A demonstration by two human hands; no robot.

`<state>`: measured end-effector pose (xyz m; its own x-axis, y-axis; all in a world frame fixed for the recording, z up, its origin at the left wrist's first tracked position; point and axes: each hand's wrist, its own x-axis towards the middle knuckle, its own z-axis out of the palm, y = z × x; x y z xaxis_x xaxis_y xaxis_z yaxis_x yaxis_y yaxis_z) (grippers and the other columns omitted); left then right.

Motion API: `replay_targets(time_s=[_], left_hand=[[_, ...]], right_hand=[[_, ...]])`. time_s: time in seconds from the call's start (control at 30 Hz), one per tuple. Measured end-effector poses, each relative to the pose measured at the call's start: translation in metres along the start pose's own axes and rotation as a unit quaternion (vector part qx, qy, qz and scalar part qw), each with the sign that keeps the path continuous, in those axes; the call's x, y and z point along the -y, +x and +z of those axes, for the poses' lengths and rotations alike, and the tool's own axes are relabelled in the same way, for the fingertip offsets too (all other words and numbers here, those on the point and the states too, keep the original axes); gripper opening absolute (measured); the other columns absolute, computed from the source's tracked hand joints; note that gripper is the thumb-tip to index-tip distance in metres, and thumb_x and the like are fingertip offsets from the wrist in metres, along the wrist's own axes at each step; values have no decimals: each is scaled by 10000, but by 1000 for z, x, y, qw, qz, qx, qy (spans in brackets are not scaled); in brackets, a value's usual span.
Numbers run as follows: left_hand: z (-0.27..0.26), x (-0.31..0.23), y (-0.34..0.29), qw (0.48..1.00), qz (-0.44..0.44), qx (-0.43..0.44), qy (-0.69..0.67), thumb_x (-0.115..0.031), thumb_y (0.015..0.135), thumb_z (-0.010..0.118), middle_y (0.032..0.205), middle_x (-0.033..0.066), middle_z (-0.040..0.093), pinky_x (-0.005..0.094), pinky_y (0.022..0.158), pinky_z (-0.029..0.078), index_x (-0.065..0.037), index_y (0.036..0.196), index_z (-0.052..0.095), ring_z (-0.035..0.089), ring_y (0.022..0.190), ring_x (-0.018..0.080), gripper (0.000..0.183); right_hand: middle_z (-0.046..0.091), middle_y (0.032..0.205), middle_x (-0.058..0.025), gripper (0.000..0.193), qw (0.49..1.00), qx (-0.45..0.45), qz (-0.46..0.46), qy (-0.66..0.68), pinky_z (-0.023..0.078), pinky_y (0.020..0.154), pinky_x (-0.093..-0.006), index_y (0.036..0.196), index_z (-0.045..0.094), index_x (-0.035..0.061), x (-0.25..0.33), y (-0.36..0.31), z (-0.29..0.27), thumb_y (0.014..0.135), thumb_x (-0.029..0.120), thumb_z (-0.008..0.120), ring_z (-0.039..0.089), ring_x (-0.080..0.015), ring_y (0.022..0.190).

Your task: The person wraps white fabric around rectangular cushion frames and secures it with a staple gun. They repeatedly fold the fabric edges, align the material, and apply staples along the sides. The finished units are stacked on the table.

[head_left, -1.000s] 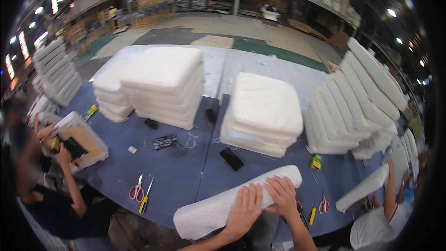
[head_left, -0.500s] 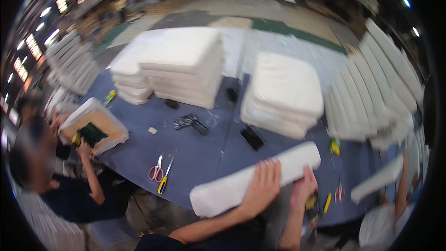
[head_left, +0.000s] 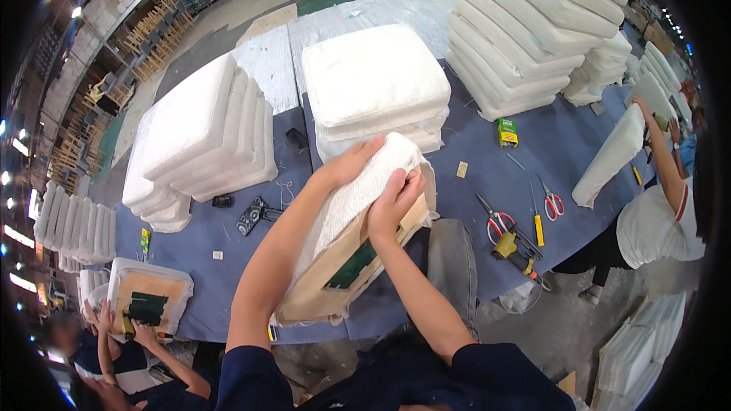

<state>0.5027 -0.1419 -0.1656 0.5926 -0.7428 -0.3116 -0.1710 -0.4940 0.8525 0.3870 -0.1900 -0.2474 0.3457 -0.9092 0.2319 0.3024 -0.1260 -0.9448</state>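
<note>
A white fabric-covered seat cushion (head_left: 354, 202) stands tilted on its edge in front of me, at the table's near edge. Its underside faces right, with a tan backing and a dark green patch (head_left: 352, 268). Loose cloth hangs ragged along its rim. My left hand (head_left: 352, 164) lies along the cushion's upper left side, fingers stretched out over the far end. My right hand (head_left: 396, 202) is closed, pinching the white fabric at the edge where side and underside meet. The cushion's lower left part is hidden by my left forearm.
Stacked white cushions (head_left: 373, 76) stand ahead, with more on both sides. Right on the blue-covered table (head_left: 464, 137) lie red-handled scissors (head_left: 499, 222), a yellow-and-black air stapler (head_left: 512, 250) and a green-yellow box (head_left: 508, 132). People work with cushions at far left and right.
The cushion has turned from lying lengthwise to standing on edge, its underside now showing. Both hands have moved up and left in view. My view has swung to the right.
</note>
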Motion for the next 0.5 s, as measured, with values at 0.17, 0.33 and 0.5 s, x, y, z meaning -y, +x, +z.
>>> replay_targets(time_s=[0.17,0.33,0.5], left_hand=[[21,0,-19,996,29,5,79,-545,1137,295,1711,263,273,420,1263,288,57,1646,220,336,1565,373,792],[60,-39,-71,966,125,-47,222,-320,1091,457,1692,311,255,472,1285,257,83,1627,242,300,1565,436,705],[97,-46,-111,869,271,-81,406,-188,962,554,1686,306,296,475,1288,266,134,1565,347,311,1580,404,714]], right_hand=[[497,1057,-24,236,987,-15,106,120,423,897,-319,1084,516,51,-6,-4,0,1130,272,448,484,-117,971],[501,1041,-11,219,992,2,70,109,424,924,-319,1076,517,69,0,7,-39,1112,272,443,494,-111,1003],[542,1111,-37,232,991,46,93,89,447,935,-337,1095,527,65,-1,9,-97,1115,276,433,535,-136,1035]])
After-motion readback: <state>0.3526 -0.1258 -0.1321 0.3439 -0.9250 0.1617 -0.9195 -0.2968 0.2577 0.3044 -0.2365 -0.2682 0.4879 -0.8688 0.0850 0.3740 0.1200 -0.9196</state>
